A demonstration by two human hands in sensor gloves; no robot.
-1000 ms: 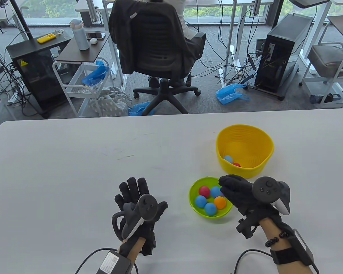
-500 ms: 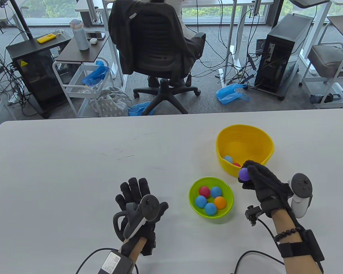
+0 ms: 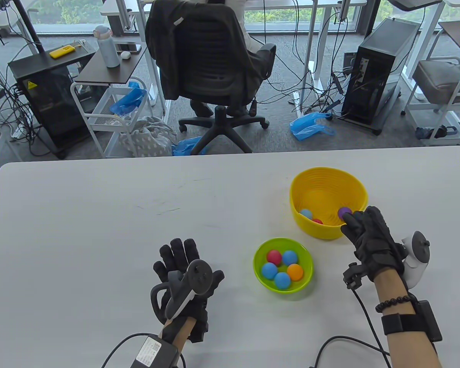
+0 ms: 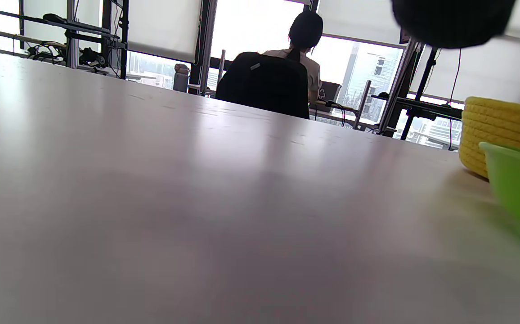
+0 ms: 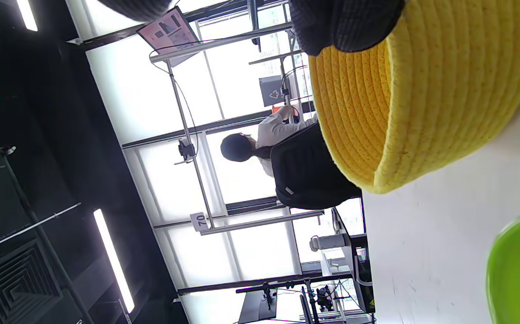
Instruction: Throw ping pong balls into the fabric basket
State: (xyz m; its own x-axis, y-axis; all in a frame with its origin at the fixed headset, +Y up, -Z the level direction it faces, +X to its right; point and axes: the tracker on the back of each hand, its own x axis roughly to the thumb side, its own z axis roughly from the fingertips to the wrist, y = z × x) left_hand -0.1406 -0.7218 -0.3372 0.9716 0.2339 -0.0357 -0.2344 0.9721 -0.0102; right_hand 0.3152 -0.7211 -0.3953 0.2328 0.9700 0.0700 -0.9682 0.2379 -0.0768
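The yellow fabric basket [image 3: 329,171] stands at the right of the table; it also shows in the left wrist view [image 4: 494,121] and the right wrist view [image 5: 422,90]. Inside it lie a blue ball [image 3: 306,213] and a red ball [image 3: 317,221]. A purple ball [image 3: 344,211] is inside the basket's near right wall, just off my right hand's outstretched fingertips. My right hand [image 3: 358,220] is at the basket's near right rim, fingers extended and holding nothing. A green bowl [image 3: 261,248] holds several coloured balls. My left hand [image 3: 178,253] rests flat on the table, empty.
The white table's far edge [image 3: 230,157] runs behind the basket. Beyond it are an office chair [image 3: 211,57] with a seated person, a cart and computer towers. Cables trail from both wrists along the table's near edge.
My right hand carried the purple ball from the green bowl up and right to the basket and let it go; the ball is now inside the basket. The left hand stayed still.
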